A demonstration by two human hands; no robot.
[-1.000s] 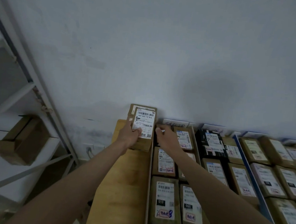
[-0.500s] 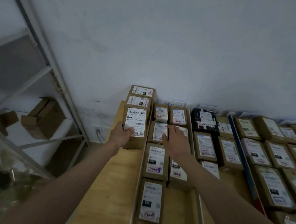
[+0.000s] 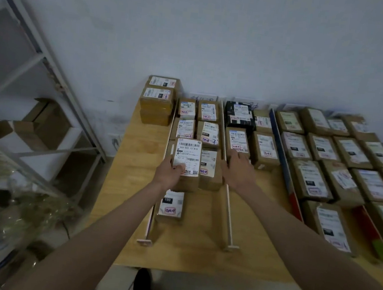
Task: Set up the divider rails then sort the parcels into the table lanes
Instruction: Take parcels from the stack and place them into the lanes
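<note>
we log one wooden table (image 3: 137,153) against a pale wall (image 3: 221,30), with two white divider rails (image 3: 228,210) running front to back and one dark blue rail (image 3: 280,144) further right.

left hand (image 3: 169,174): thumb laid over the white label and fingers wrapped round the left side of one brown parcel (image 3: 187,165), held over the lane between the two white rails. whether it touches the boxes below, we cannot tell.

right hand (image 3: 238,171): fingers spread and relaxed, gripping nothing, over the right-hand white rail, fingertips near a labelled box (image 3: 238,139).

counts: in the held parcel's lane we see four boxes in two rows at the wall end, one box (image 3: 209,168) just beside the held one, and one box marked 150 (image 3: 170,206) nearer us. the next lane shows four parcels, one of them black (image 3: 240,114). left of the first rail, one stack of boxes (image 3: 158,101) stands at the table's far corner, two labels showing. right of the blue rail many more parcels lie in rows; the edge cuts them off, no count.

one metal shelving frame (image 3: 29,57) stands at left.
</note>
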